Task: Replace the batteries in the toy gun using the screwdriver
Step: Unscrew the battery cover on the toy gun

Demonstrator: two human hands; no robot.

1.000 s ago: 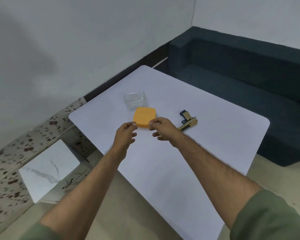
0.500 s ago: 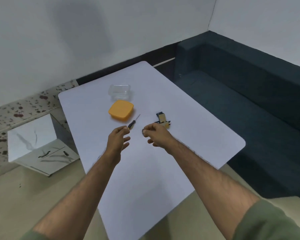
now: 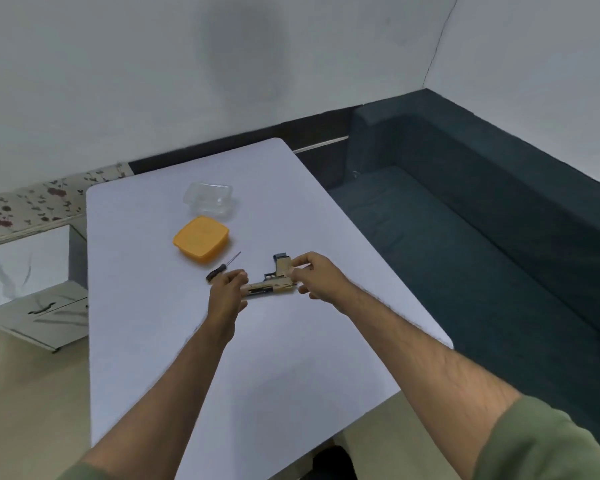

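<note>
A tan and black toy gun [image 3: 276, 280] is held between both hands just above the white table [image 3: 257, 358]. My right hand [image 3: 317, 275] grips its handle end with thumb and fingers. My left hand [image 3: 227, 292] pinches the muzzle end. A small black-handled screwdriver [image 3: 222, 267] lies on the table just left of the gun, beside my left hand, untouched.
An orange lid [image 3: 201, 239] lies behind the screwdriver, and a clear plastic container [image 3: 208, 198] stands behind that. A dark blue sofa [image 3: 482, 237] runs along the table's right side. A white marbled cabinet [image 3: 25, 289] stands to the left.
The head view swung so the table turned in frame. Both hands, held empty in front of me before, have moved onto the toy gun and taken hold of it.
</note>
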